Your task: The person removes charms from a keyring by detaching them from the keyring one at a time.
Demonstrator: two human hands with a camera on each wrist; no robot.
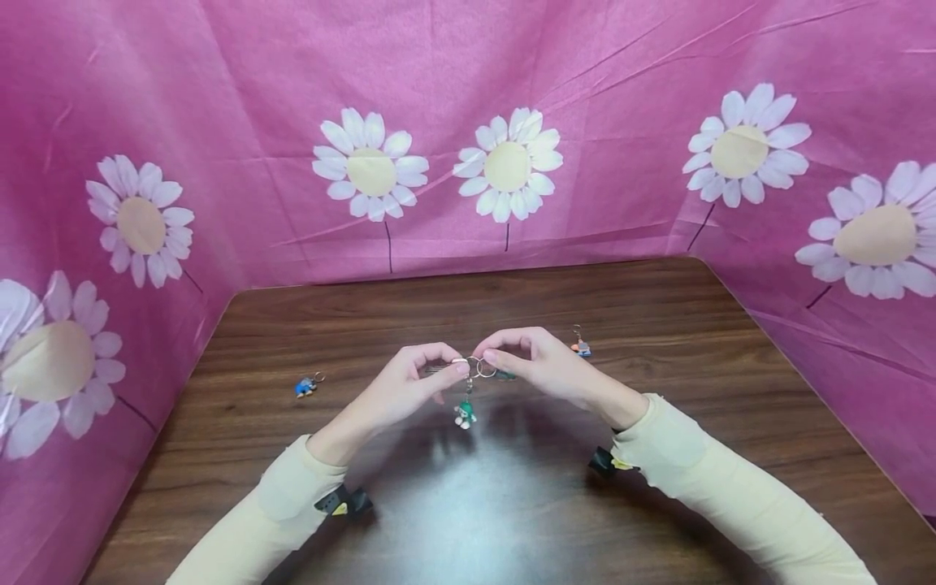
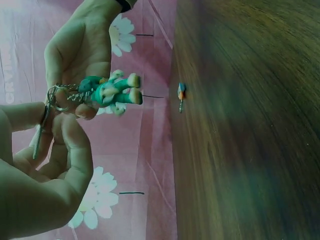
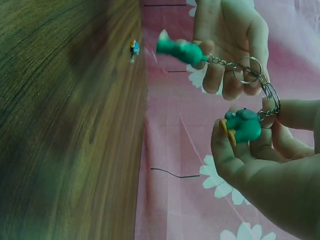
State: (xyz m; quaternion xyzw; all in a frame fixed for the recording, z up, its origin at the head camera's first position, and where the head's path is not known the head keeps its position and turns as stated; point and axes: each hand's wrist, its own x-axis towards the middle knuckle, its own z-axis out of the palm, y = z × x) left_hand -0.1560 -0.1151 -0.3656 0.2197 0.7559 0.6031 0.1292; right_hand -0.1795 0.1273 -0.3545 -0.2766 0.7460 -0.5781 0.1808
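Head view: a person in cream sleeves (image 1: 673, 455) brings two bare hands together over a wooden tabletop (image 1: 731, 520), thumb and fingers meeting around metal rings (image 3: 273, 95). The left grip (image 1: 404, 383) is narrow, pinching the hardware of a green key chain (image 1: 465, 416), whose figure dangles at 6 o'clock from those fingertips, clear of the surface. The right grip (image 1: 550, 367), also narrow, pinches a ring; the right wrist view shows a second green key chain (image 3: 245, 126) with orange feet against its fingers. Whether the rings interlock cannot be told. On the wood, a blue trinket (image 1: 305, 387) lies at 9 o'clock, an orange-and-blue trinket (image 1: 582, 349) just past the right grip, near 2 o'clock. Flowered pink cloth (image 1: 439, 49) hangs at 12 o'clock.
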